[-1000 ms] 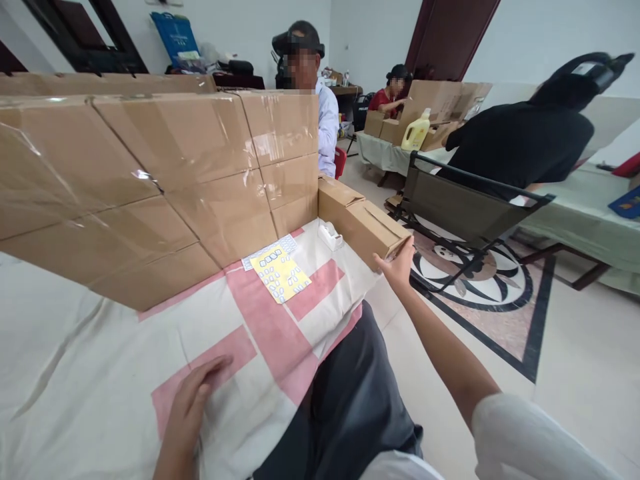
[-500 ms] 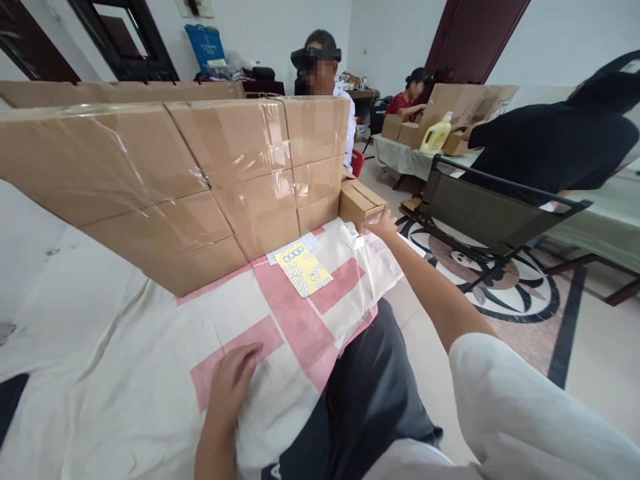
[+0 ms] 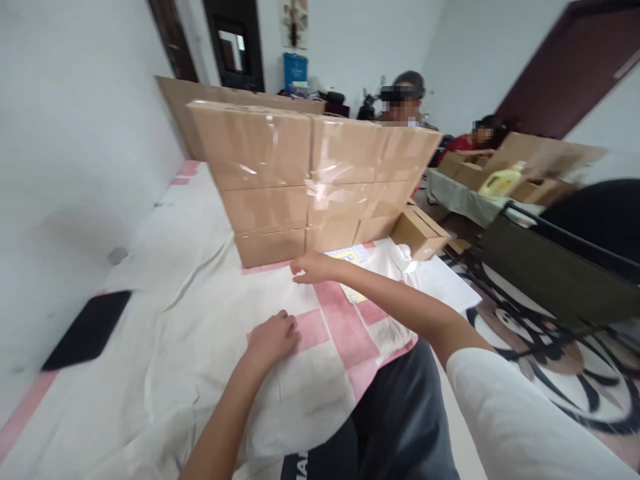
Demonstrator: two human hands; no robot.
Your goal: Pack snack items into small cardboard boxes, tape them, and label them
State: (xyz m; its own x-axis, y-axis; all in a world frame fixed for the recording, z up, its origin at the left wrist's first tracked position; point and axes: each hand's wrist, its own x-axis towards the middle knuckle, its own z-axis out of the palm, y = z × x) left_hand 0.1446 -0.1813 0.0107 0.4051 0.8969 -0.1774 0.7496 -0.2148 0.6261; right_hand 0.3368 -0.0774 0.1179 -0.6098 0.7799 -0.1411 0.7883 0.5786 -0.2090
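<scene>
My right hand [image 3: 316, 268] hovers over the cloth in front of the stacked cardboard boxes [image 3: 270, 207], its fingers loosely bent and apart with nothing visible in them. Its forearm passes over a yellow printed sheet [image 3: 353, 293], hiding much of it. A patterned blue-and-white sheet [image 3: 361, 252] lies partly under the yellow one. Nearer to me, my left hand [image 3: 274, 337] rests on the pink-and-white tablecloth [image 3: 347, 327], fingers relaxed and slightly curled, holding nothing. A small white object [image 3: 404, 259], its kind unclear, lies by a separate cardboard box [image 3: 420, 233] on the right.
A black flat object [image 3: 90, 330] lies at the left, by the wall. Behind the boxes sits a person [image 3: 406, 100]. On the right are a folding chair [image 3: 560, 267] and another table with a yellow jug [image 3: 503, 181] and boxes.
My right hand has left the separate box and swung left across the yellow sheet. My left hand still rests on the cloth. The view has turned left, bringing the black flat object fully in.
</scene>
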